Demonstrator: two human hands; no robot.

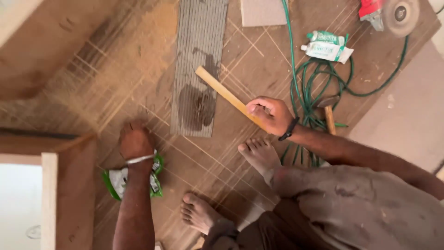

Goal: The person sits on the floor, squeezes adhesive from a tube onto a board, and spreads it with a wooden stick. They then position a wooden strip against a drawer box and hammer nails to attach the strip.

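— Where's the wooden strip (pixel 225 94)?

— Lying slantwise on the scored brown board (pixel 240 153), one end beside the grey grooved panel (pixel 198 65), the other inside the right hand (pixel 270 115), fingers curled shut around it.

— How would you handle it well?

— I'd judge: keep it flat against the board and grip firmly near the end, so it doesn't skate on the sawdust (pixel 134 60).

— And the left hand (pixel 135 141)?

— Closed into a loose fist, knuckles pressed on the board, bracing; just past the wrist lies a green and white packet (pixel 119 180). Whether it holds anything, I cannot tell.

— Nearby?

— Green cable (pixel 307 88) coiled towards the far corner, near a glue tube (pixel 326 46) and a grinder (pixel 391 14).
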